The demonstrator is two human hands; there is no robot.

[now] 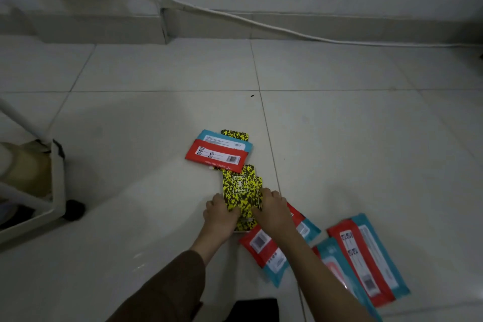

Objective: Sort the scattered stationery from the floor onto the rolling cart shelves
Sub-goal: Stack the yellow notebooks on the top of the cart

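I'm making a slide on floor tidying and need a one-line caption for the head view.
Both hands, left hand and right hand, grip yellow-black patterned packs on the tiled floor among red-and-teal packets.

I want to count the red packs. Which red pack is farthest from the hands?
The red pack up beyond the hands, lying across a blue pack. The other red packs lie lower right, beside or partly under the right hand, nearer the person.
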